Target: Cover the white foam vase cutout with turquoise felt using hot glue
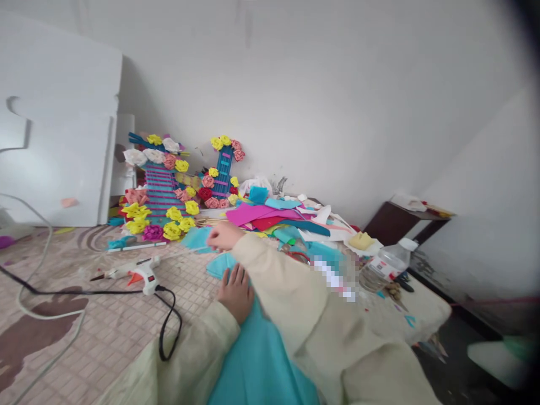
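My left hand (237, 293) lies with its fingers stretched over turquoise paper (261, 360), which spreads toward me. A smaller folded turquoise piece (221, 265) shows just beyond its fingertips. My right hand (225, 236) reaches across above the left, fingers curled together. Whatever they pinch is hidden. Another turquoise sheet (196, 238) lies by those fingers. The white glue gun (147, 277) rests on its side to the left, nozzle pointing left. From its back end a translucent glue stick (181, 253) runs toward my right hand; whether they touch, I cannot tell.
Colourful frames (160, 194) covered in paper flowers stand against the wall. Coloured paper scraps (270, 214) are heaped at the back. A plastic bottle (388, 267) stands right, near the table edge. A black cord (169, 332) loops beside my left sleeve; a white cable (50, 236) crosses the left.
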The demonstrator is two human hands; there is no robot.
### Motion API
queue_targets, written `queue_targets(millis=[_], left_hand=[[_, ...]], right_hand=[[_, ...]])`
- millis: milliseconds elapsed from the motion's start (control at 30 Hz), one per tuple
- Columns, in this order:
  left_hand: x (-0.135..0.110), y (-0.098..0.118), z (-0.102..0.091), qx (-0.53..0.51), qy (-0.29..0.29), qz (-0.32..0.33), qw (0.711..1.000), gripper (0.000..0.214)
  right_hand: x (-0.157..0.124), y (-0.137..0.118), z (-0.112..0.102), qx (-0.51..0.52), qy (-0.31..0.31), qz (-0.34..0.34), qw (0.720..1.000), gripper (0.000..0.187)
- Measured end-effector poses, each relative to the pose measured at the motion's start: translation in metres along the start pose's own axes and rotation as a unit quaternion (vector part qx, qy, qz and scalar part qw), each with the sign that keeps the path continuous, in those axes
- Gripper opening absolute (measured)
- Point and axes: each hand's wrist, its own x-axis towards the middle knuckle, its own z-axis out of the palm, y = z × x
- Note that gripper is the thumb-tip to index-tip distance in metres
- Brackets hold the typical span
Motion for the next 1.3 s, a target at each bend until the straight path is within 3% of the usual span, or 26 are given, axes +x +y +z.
queue_targets(millis=[67, 133, 233, 300, 433, 600, 800, 1000, 1133, 1300], left_hand=[[-0.002, 0.001, -0.004, 0.004, -0.009, -0.001, 1.0, 0.045], [-0.002, 0.002, -0.007, 0.008, -0.018, -0.001, 1.0, 0.048], [-0.002, 0.002, -0.008, 0.014, -0.028, -0.004, 1.0, 0.05], [-0.001, 0.003, -0.008, 0.02, -0.033, -0.006, 0.999, 0.05], [0.0, 0.004, -0.009, 0.032, -0.04, -0.005, 0.999, 0.051], [0.0, 0.004, -0.011, 0.039, -0.044, -0.001, 0.998, 0.051], [-0.001, 0.005, -0.013, 0.045, -0.042, -0.002, 0.998, 0.05], [-0.001, 0.004, -0.012, 0.039, -0.034, 0.002, 0.999, 0.05], [0.0, 0.004, -0.011, 0.042, -0.044, -0.003, 0.998, 0.05], [0.0, 0.004, -0.012, 0.043, -0.048, 0.001, 0.998, 0.05]], right_hand=[[-0.019, 0.043, -0.023, -0.052, 0.053, 0.034, 0.997, 0.013], [-0.039, 0.085, -0.03, -0.092, 0.083, 0.07, 0.99, 0.011], [-0.063, 0.13, -0.014, -0.123, 0.096, 0.109, 0.982, 0.013], [-0.072, 0.146, 0.004, -0.136, 0.101, 0.119, 0.978, 0.018], [-0.077, 0.154, 0.026, -0.169, 0.124, 0.127, 0.969, 0.021], [-0.079, 0.154, 0.024, -0.216, 0.146, 0.12, 0.958, 0.021], [-0.08, 0.155, 0.028, -0.235, 0.154, 0.062, 0.958, 0.015], [-0.071, 0.154, 0.038, -0.259, 0.191, 0.076, 0.944, 0.019], [-0.069, 0.154, 0.028, -0.264, 0.235, 0.086, 0.932, 0.022], [-0.072, 0.17, -0.009, -0.231, 0.275, 0.089, 0.929, 0.019]])
